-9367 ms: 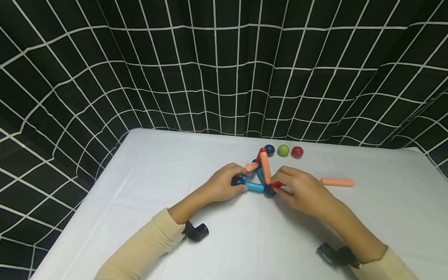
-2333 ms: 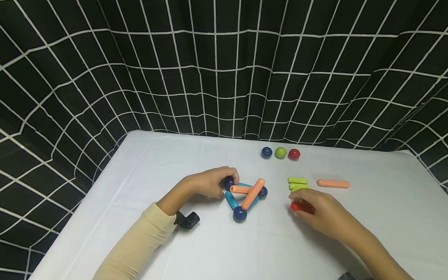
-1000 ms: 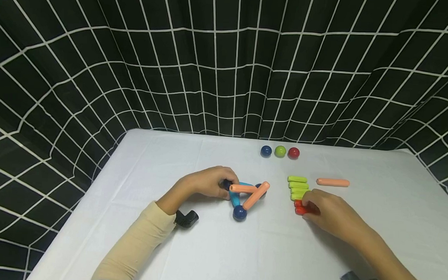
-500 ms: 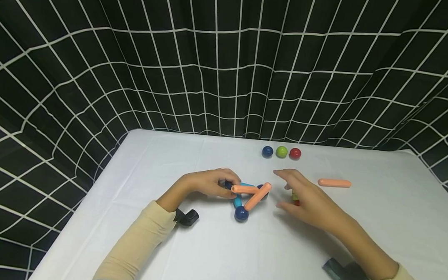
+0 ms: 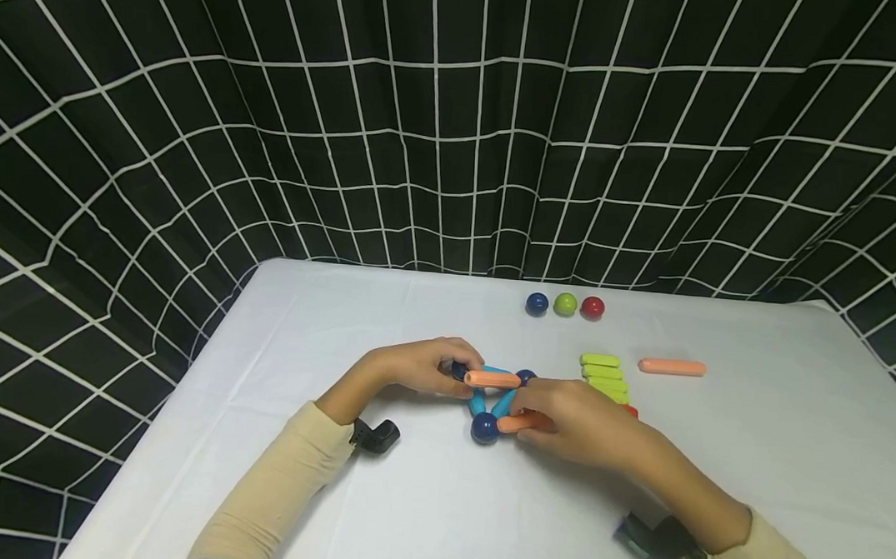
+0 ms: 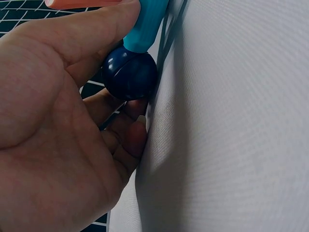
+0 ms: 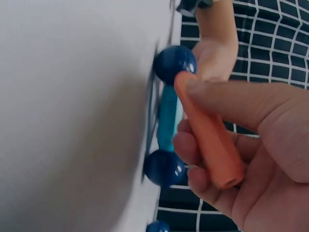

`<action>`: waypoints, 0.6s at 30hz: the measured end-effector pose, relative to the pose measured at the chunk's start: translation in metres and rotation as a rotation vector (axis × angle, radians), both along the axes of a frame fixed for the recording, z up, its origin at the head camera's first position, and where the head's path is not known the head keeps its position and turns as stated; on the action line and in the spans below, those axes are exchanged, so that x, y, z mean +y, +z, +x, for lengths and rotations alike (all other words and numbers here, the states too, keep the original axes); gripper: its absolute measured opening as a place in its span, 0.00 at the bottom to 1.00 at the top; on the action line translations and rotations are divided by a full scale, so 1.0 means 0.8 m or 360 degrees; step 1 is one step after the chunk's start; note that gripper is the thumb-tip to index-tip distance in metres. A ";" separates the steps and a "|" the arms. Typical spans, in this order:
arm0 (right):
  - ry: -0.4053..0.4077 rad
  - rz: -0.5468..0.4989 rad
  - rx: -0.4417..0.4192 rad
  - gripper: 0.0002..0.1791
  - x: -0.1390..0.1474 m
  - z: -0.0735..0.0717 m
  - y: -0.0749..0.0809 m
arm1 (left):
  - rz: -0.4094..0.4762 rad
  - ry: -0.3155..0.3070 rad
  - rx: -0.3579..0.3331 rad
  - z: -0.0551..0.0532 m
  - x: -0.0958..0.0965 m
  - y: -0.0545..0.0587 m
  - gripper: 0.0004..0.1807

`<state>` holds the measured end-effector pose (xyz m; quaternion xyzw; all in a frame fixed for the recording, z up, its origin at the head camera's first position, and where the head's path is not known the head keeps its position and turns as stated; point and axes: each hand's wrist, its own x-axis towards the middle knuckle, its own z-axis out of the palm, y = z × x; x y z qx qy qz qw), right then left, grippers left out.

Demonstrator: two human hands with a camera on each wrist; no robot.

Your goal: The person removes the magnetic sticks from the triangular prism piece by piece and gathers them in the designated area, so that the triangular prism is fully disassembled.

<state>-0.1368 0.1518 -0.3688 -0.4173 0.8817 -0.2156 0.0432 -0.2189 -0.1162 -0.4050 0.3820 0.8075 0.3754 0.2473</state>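
Observation:
A triangle of turquoise magnetic sticks (image 5: 502,404) and dark blue balls lies on the table. My left hand (image 5: 429,366) holds its left corner, thumb against a turquoise stick (image 6: 147,21), with the fingers behind the blue ball (image 6: 130,72). From that corner an orange stick (image 5: 493,380) reaches right, over the triangle. My right hand (image 5: 584,419) pinches a second orange stick (image 7: 210,135) between thumb and fingers. One end of this stick meets the front blue ball (image 5: 485,429); its other end points right, into the hand. The back right ball (image 5: 525,378) shows beyond the fingers.
Several yellow-green sticks (image 5: 603,372) lie stacked side by side right of the triangle, a red stick (image 5: 632,412) partly hidden behind my right hand. Farther right lies a loose orange stick (image 5: 672,368). Blue (image 5: 537,304), green (image 5: 565,305) and red (image 5: 593,307) balls line the back.
Red sticks, part of the build at first, were laid beside the green ones. My right hand then let go, moved left and gripped the front orange stick, which now leans right. The left hand kept its hold.

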 end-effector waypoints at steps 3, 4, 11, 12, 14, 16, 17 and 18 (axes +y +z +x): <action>0.0074 0.0014 -0.0054 0.14 -0.002 0.002 -0.005 | -0.0014 0.0018 0.0001 0.001 0.000 0.000 0.12; 0.0091 0.0019 -0.0064 0.15 -0.002 0.002 -0.006 | -0.0016 0.0019 0.0007 0.002 0.000 0.000 0.12; 0.0157 -0.0006 0.0020 0.19 -0.003 0.004 -0.008 | -0.0007 0.0014 0.0000 0.002 0.000 0.000 0.11; 0.0171 -0.0011 0.0043 0.20 -0.003 0.004 -0.008 | -0.0009 0.0016 -0.0004 0.002 0.000 0.000 0.11; 0.0198 -0.0014 0.0110 0.21 -0.002 0.003 -0.008 | -0.0011 0.0026 -0.0012 0.002 0.000 0.000 0.11; 0.0219 -0.0009 0.0180 0.22 -0.001 0.004 -0.008 | -0.0012 0.0029 -0.0015 0.002 0.000 -0.001 0.11; 0.0224 -0.0007 0.0212 0.22 0.000 0.004 -0.008 | -0.0010 0.0027 -0.0016 0.002 0.000 -0.001 0.11; 0.0227 -0.0006 0.0234 0.23 0.000 0.004 -0.008 | -0.0015 0.0028 -0.0018 0.002 0.000 0.000 0.11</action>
